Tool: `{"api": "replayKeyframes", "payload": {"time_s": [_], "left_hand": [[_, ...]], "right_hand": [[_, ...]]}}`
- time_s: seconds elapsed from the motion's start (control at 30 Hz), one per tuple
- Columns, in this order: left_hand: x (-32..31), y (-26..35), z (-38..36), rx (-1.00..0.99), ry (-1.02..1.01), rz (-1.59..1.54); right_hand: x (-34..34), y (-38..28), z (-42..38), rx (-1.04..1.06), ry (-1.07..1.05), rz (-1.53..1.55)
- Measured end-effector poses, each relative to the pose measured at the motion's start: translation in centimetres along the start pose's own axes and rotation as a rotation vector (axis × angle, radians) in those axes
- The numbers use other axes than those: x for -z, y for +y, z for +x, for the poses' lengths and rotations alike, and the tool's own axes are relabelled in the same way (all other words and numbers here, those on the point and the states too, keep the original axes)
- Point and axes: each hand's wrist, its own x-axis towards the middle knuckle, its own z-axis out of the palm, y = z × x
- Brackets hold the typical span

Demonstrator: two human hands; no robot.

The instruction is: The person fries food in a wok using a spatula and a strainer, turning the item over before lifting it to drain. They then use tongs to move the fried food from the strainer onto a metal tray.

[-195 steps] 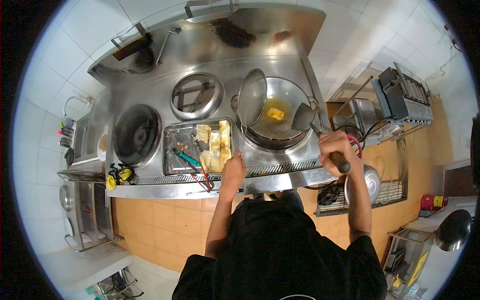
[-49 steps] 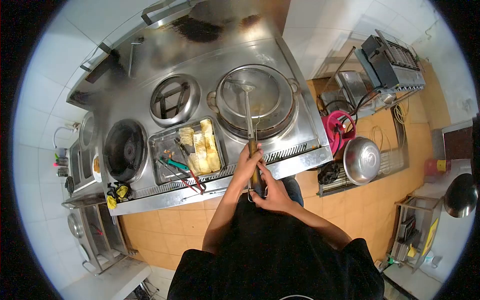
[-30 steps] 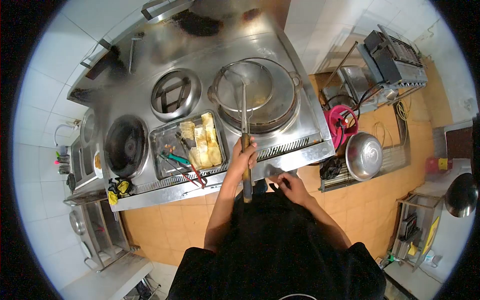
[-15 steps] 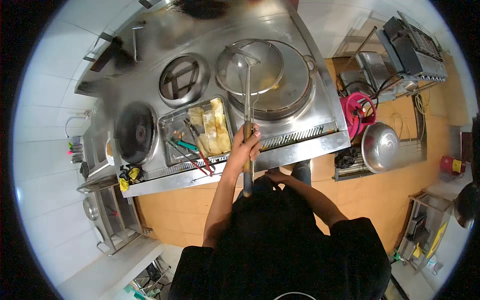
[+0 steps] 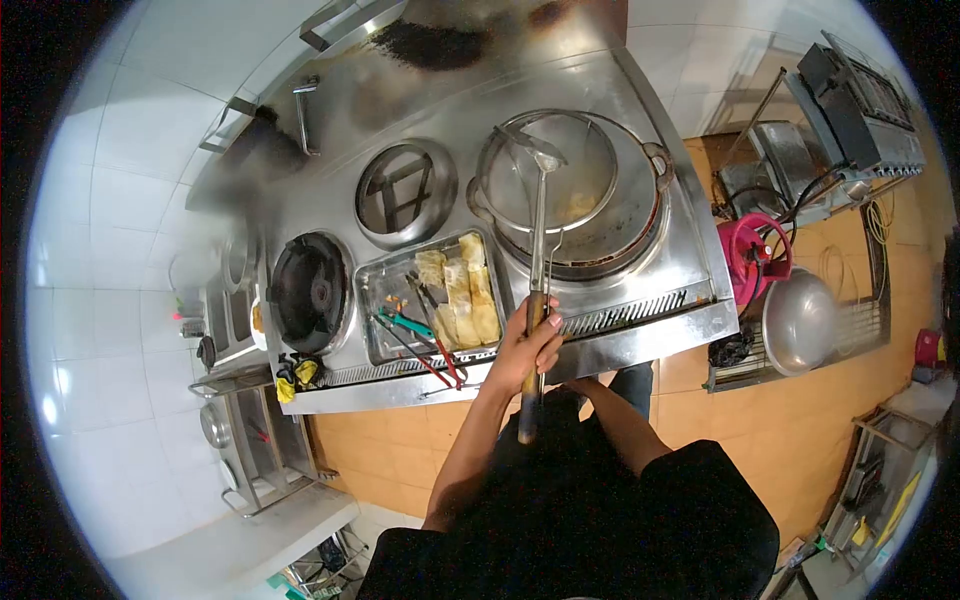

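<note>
In the head view, our left hand (image 5: 514, 355) grasps the spatula (image 5: 540, 225) and strainer (image 5: 592, 165) by their handles, their heads over the wok (image 5: 628, 215). Our right hand (image 5: 577, 386) is low in front of the wok (largely hidden, so we cannot tell its state). Two handles in one grip could twist, dropping the strainer into the wok.

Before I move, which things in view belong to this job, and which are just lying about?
Belongs to the job:
left hand, gripping the spatula and strainer together
wok under the strainer
tray of pale food pieces, probably

Apparently just lying about:
metal bowl on the right
pink object beside it
yellow-and-black bundle
</note>
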Motion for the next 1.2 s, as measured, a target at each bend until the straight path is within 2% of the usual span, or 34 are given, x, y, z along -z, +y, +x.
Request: {"api": "replayKeyframes", "payload": {"time_s": [1.2], "left_hand": [[-0.04,0.37,-0.11,-0.032,0.040,0.005]], "right_hand": [[-0.11,0.48,-0.58,-0.024,-0.016,0.003]]}}
